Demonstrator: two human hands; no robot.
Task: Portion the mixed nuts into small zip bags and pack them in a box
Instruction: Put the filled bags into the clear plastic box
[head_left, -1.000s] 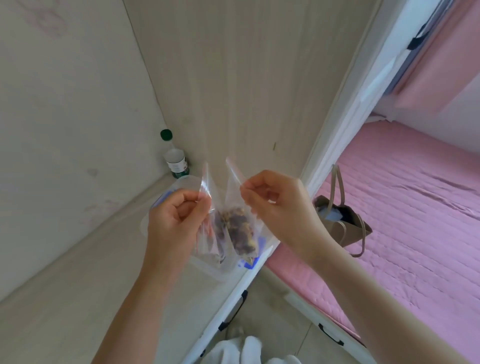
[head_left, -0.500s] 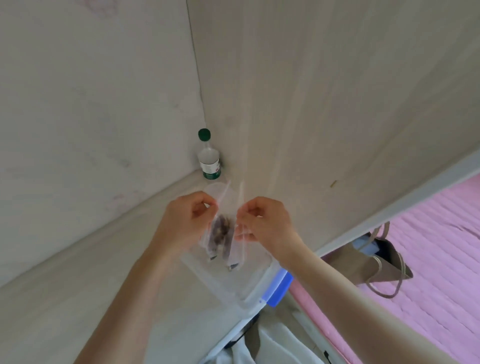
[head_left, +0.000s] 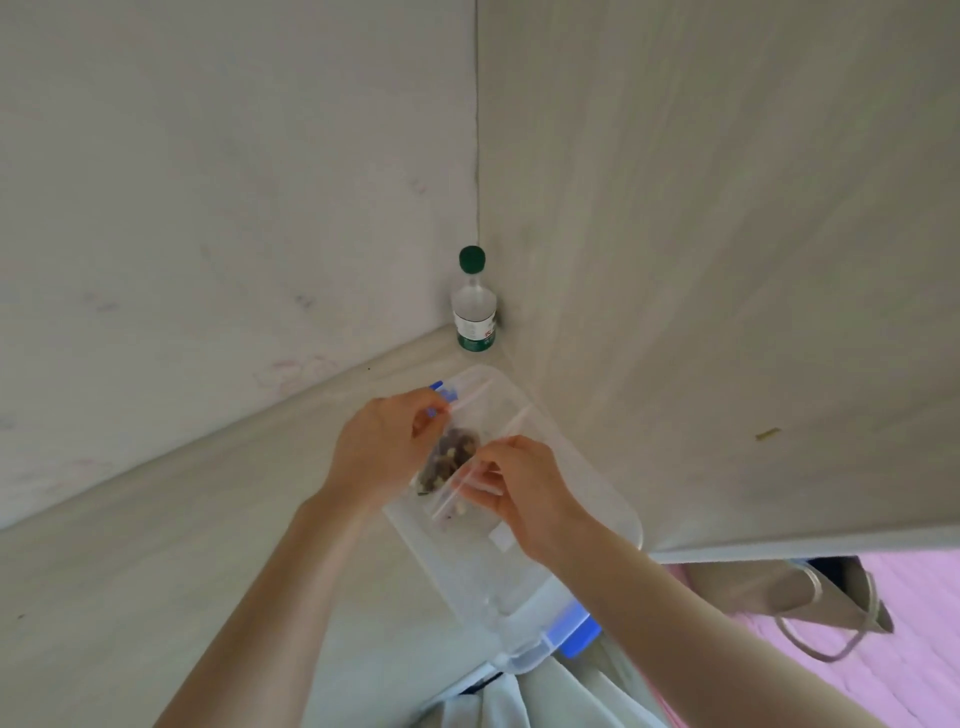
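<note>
A clear plastic box (head_left: 587, 488) with blue latches lies on the pale desk near the corner. Over its open top I hold small clear zip bags. My left hand (head_left: 384, 452) pinches the top of one zip bag of mixed nuts (head_left: 449, 457), dark and light pieces showing through. My right hand (head_left: 519, 488) pinches a second zip bag (head_left: 457, 501), which lies lower and nearer me, with only a few nuts visible at its bottom. Both bags hang just inside or above the box; I cannot tell whether they touch its floor.
A water bottle (head_left: 474, 306) with a green cap stands in the corner behind the box. A wooden panel (head_left: 727, 260) rises right of the box. Beyond the desk edge, a beige tote bag (head_left: 810, 597) sits on a pink bed (head_left: 914, 649). White cloth (head_left: 498, 696) lies below.
Both hands have lowered the two zip bags from mid-air down into the mouth of the clear box. The view has swung left, towards the corner.
</note>
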